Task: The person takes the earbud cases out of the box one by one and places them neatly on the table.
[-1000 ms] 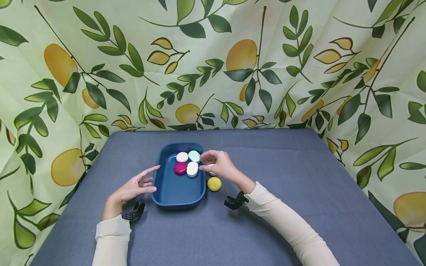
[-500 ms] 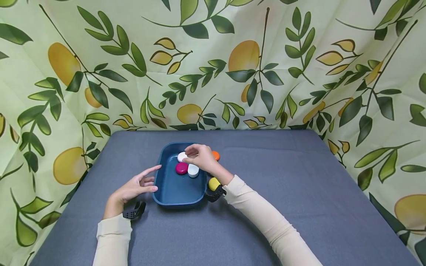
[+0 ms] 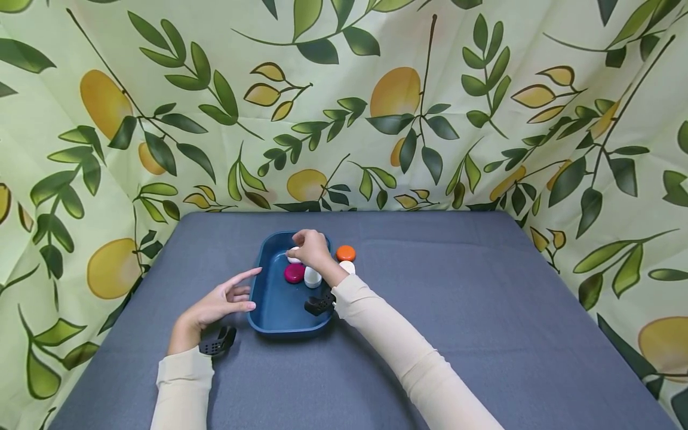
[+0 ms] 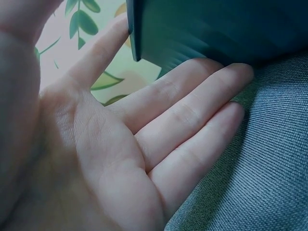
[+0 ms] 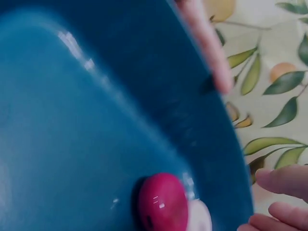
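Right hand (image 3: pixel 313 249): moved leftward since the earlier frame, now over the far part of the blue rounded-rectangular tray (image 3: pixel 287 331); fingertips narrow, whether holding anything cannot be told. Uncovered by the shift: glossy orange disc (image 3: pixel 346 253), on the worktop (image 3: pixel 484 334) beside the tray's right edge. Tray contents in view: glossy crimson disc (image 3: pixel 294 273), rounded white block (image 3: pixel 312 277), small white disc (image 3: pixel 293 260) near the right fingertips. Work appears centred there. Left hand (image 3: pixel 217 303): fingers spread, index touching the tray's left rim.

Head view faces forward-down; close wrist views apparently share the tray (image 3: pixel 287 313).
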A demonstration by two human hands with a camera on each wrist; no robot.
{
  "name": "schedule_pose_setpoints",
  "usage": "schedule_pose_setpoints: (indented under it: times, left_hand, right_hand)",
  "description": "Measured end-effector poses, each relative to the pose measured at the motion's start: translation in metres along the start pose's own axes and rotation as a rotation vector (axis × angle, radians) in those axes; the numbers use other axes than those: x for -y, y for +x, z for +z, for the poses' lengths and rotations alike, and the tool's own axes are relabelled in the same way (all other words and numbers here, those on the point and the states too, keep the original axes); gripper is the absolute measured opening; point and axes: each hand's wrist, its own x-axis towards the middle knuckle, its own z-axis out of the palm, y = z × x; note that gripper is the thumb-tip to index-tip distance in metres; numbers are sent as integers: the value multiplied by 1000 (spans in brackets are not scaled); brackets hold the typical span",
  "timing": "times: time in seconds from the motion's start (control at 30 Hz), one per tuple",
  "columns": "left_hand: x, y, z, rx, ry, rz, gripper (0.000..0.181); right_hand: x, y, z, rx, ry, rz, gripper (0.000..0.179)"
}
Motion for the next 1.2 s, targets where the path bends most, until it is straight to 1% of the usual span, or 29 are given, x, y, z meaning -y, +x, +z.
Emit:
schedule_pose_setpoints:
  times: [0.1, 0.2, 0.4, 0.53, 0.6, 0.67, 0.8, 0.9, 1.07, 1.2]
  left_hand:
    - [0, -1, 0, 0, 0, 4, 79]
    - [0, -1, 0, 1, 2, 10, 79]
    - [-1, -2, 0, 0, 8, 13, 78]
    - [-1, -1, 0, 2, 7, 17, 79]
    - [0, 0, 1, 3, 7, 20, 79]
    - [0, 0, 1, 4, 3, 22, 79]
    - [1, -1, 0, 4, 2, 23, 79]
    - [1, 0, 0, 4, 2, 22, 79]
    - [0, 0, 0, 5, 1, 19, 78]
    - [0, 0, 0, 1, -1, 13, 78]
  right_hand:
    - [0, 4, 7, -4, -76, 57, 41]
    - [0, 7, 13, -8, -128, 82, 43]
    - [-2, 11, 22, -39, -242, 72, 41]
    - [-3, 12, 27, -29, -316, 59, 38]
    - [-3, 13, 28, -15, -327, 54, 37]
    - [-3, 14, 29, -3, -316, 52, 38]
    - [-4, 15, 30, 14, -243, 54, 41]
    - [-6, 18, 30, 31, -225, 50, 42]
    - [-9, 22, 31, 62, -274, 15, 45]
    - [-11, 25, 32, 89, -293, -13, 46]
